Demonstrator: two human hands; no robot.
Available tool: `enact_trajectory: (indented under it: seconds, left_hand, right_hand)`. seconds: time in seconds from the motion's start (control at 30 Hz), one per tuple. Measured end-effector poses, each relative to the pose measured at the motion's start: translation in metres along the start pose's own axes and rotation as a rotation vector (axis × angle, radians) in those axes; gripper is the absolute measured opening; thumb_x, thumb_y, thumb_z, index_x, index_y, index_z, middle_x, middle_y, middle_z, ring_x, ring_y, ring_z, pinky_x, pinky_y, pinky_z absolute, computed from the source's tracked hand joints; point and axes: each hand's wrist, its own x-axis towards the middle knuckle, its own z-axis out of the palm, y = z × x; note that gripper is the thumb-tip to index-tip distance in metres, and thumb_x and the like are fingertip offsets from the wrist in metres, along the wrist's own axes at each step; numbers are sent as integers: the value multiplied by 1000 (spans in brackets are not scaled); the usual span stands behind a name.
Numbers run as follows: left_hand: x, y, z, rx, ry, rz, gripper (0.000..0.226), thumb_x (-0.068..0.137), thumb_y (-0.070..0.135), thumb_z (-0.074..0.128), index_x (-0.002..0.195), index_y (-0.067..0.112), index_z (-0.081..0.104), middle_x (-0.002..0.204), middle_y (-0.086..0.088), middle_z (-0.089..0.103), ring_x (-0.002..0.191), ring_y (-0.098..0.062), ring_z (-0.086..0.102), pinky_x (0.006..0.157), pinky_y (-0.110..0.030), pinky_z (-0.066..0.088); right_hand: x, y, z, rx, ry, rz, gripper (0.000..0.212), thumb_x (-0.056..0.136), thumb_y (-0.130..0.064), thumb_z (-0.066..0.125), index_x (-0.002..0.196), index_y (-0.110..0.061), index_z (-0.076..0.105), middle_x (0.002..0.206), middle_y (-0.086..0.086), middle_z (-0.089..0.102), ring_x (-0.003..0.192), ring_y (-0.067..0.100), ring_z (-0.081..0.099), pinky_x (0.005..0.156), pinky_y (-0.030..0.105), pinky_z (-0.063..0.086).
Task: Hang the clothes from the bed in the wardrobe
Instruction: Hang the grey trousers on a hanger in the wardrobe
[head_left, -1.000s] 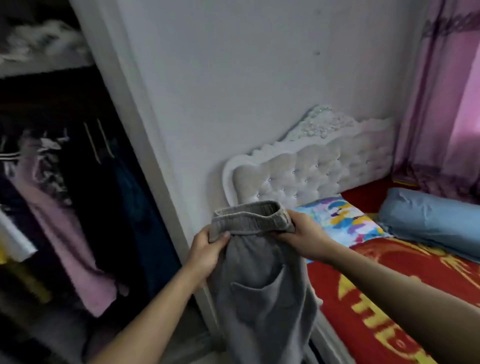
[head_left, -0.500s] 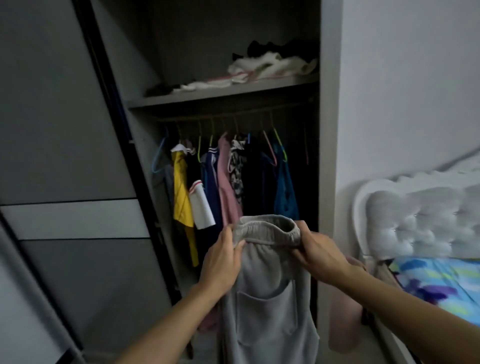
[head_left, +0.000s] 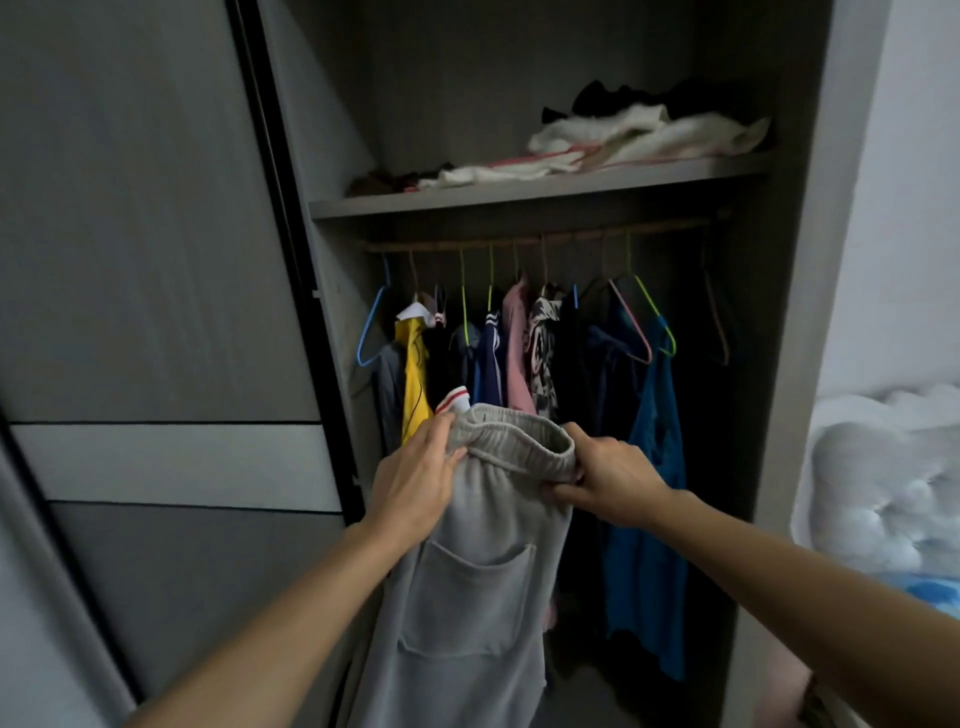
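I hold a pair of grey trousers up in front of the open wardrobe, their long axis running straight down, elastic waistband at the top and legs hanging out of sight past the lower edge of the view; a patch pocket faces me. My left hand is closed on the left end of the waistband, fingers curled over the fabric. My right hand pinches the right end, thumb beneath and fingers on top. Beyond the trousers, a yellow shirt, a pink garment and a blue dress hang on hangers from the rail. Above the rail, white folded cloth lies on the shelf. A white tufted headboard stands at the right, beside the wardrobe.
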Motion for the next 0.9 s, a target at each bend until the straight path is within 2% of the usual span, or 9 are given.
enact_trajectory:
  seconds: [0.07,0.13,0.27,0.47,0.6,0.67,0.73,0.8,0.9]
  left_hand:
    - [22,-13,9,-1,18,34,42,98,30,47,137,15,42,134,-2,54,108,-29,61,75,-38,48]
    - [45,-27,22,-10,26,41,41,98,30,48,135,14,43,132,-2,55,106,-29,61,75,-37,47]
    - [94,-52,55,-23,8,0,41,97,32,48,134,15,43,133,-3,54,109,-29,60,78,-37,46]
    - [166,-70,102,-77,-2,37,40,97,32,48,133,14,45,130,-4,57,109,-30,59,77,-34,44]
    - [195,-73,128,-155,-25,85,46,94,42,41,131,16,46,126,-1,59,104,-26,62,78,-38,51]
    - [207,-72,140,-204,-38,100,45,95,43,42,131,17,45,125,0,59,104,-23,62,79,-39,51]
    - [217,-72,151,-232,-49,117,46,93,43,41,131,16,46,123,0,60,103,-22,62,78,-38,52]
    - [226,-72,159,-247,-55,130,48,92,44,42,130,15,46,122,-2,61,102,-23,63,78,-37,52]
    - [234,-77,167,-306,-68,154,55,90,54,35,130,18,45,121,-1,62,101,-22,64,78,-39,53]
  right_hand:
    - [33,20,-5,-24,-51,-23,59,74,-58,66,119,-29,42,110,-6,64,101,23,63,72,37,50]
    - [70,48,-8,-49,-20,14,60,76,-50,67,127,-29,44,120,-4,61,111,22,58,81,38,51]
    - [148,120,-25,-138,408,203,44,83,-31,64,124,-17,55,119,10,59,114,33,50,87,44,48]
    - [229,226,-59,-157,534,655,44,91,-24,55,132,-9,50,135,21,45,124,40,41,98,51,40]
    - [246,282,-63,-78,409,921,51,88,-29,62,129,-3,46,129,24,49,122,43,46,101,53,39]
    - [247,299,-58,-9,310,972,45,87,-29,65,121,-2,54,117,22,59,110,40,57,91,47,48]
    - [246,306,-52,-19,279,980,36,88,-25,64,115,-2,61,112,22,62,106,39,61,85,44,50]
    - [246,308,-49,-91,292,994,37,88,-23,64,117,0,61,120,23,59,113,39,57,89,45,48]
    - [245,309,-47,-271,281,984,44,92,-19,56,132,-2,48,137,23,43,126,40,41,96,48,42]
